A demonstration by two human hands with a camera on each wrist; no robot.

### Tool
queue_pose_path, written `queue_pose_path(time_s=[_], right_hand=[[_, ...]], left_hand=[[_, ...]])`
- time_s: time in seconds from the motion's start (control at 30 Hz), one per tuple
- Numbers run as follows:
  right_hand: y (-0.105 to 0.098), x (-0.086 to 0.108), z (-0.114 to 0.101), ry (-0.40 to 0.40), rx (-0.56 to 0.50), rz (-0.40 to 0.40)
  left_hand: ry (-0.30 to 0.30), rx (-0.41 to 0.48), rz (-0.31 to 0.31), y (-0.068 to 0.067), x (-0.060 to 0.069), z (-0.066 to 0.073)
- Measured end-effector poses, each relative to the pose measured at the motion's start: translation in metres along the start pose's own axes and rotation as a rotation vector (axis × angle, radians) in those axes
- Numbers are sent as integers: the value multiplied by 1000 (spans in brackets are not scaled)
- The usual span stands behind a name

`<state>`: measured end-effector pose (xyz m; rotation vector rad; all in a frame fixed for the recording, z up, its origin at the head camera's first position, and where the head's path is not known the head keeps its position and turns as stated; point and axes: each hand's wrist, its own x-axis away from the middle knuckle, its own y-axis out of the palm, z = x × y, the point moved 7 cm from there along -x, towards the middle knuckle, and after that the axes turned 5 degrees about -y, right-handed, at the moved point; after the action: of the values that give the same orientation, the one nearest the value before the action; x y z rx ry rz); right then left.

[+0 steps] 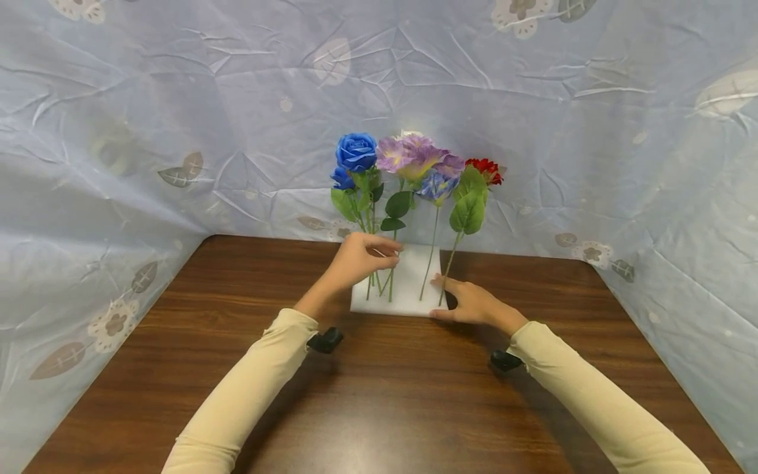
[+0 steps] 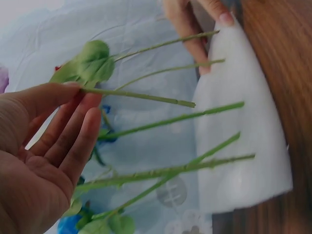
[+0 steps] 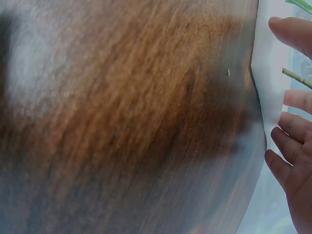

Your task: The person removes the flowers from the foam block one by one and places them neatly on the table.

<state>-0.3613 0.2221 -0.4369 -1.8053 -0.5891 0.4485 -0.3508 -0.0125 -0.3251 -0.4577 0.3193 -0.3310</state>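
Pinching a flower stem, the left hand is holding its tip near the white foam block at mid-frame; the right hand, fingers spread, is touching the block's right edge. A lower pinch would likely be steadying the tip.

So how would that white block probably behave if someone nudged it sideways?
The white block has a matte, foam-like look, so it is probably light for its size. With flowers raised high above it on long stems, it could be top-heavy and apt to tip. The tabletop looks glossy, so it may also slide.
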Motion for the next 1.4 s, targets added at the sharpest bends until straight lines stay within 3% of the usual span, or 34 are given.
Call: queue_pose_path(time_s=[0.33,0.5,0.8,1.03,1.4], right_hand=[[2,1,0,-8,17,4],[1,1,0,-4,20,2],[2,1,-4,-20,13,7],[2,3,-1,-9,9,6],[0,2,-2,-15,23,8]], left_hand=[[-38,41,-16,-32,18,3],[-29,29,-12,-48,27,9],[-30,23,71,-87,43,16],[-31,-21,143,-122,51,2],[-120,-178,185,-170,71,-36]])
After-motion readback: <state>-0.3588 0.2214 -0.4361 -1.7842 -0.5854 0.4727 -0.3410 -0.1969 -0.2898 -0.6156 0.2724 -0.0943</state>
